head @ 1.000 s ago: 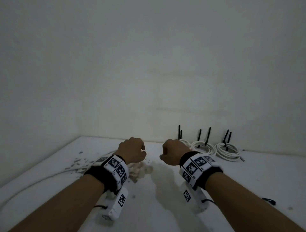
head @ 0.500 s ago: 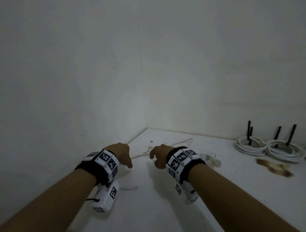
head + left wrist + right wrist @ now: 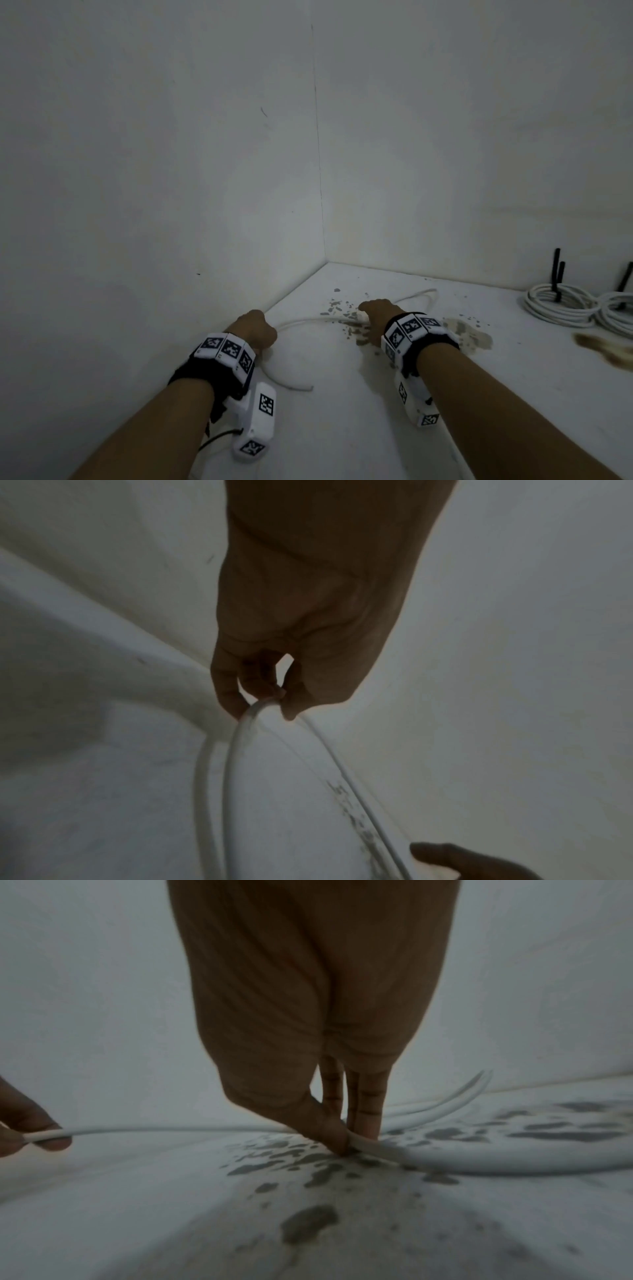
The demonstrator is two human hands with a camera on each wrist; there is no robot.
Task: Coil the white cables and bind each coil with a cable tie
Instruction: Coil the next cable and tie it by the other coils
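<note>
A loose white cable (image 3: 308,322) lies on the white table (image 3: 342,428) near the wall corner, its free end (image 3: 306,389) curling back toward me. My left hand (image 3: 255,329) pinches the cable (image 3: 246,723) between thumb and fingertips close to the left wall. My right hand (image 3: 376,310) pinches the same cable (image 3: 363,1141) farther right, thumb and fingers pressed down at the table. Two coiled white cables (image 3: 561,305) lie at the far right with black cable ties (image 3: 557,274) sticking up from them.
Walls meet in a corner (image 3: 323,260) just behind the hands. Grey flecks and chipped patches (image 3: 352,329) mark the table under the right hand. A brown stain (image 3: 603,346) lies in front of the coils.
The view has swung left toward the corner. Both hands moved forward and down from above the table and took hold of the loose cable.
</note>
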